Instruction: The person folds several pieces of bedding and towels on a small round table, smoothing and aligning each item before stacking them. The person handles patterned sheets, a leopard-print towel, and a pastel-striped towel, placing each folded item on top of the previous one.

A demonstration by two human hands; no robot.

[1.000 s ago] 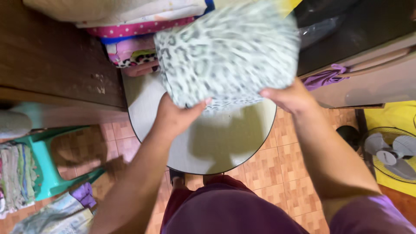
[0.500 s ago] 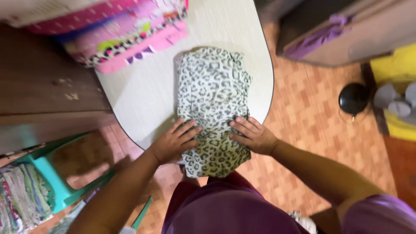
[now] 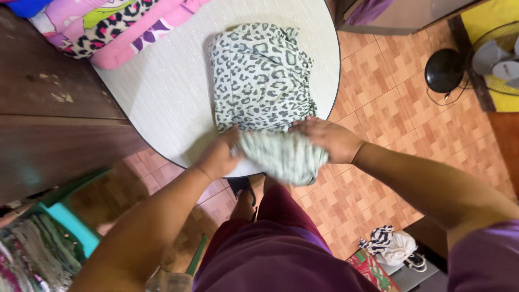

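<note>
Together, the left hand (image 3: 219,157) and right hand (image 3: 327,138) grip the near hem of the grey leopard-print cloth garment (image 3: 259,75), fingers curled shut around it, lifting it off the pale oval table (image 3: 162,92), forearms angled inward.

Pink bedding (image 3: 116,27) on table corner; black fan base (image 3: 445,70) on floor.

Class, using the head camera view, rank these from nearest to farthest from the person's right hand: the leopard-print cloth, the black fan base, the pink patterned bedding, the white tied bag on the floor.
1. Leopard-print cloth: under the right hand, gripped at its near edge on the table.
2. White tied bag and black fan base: too close to call; bag lower right, base upper right.
3. Pink patterned bedding: far upper left.
</note>
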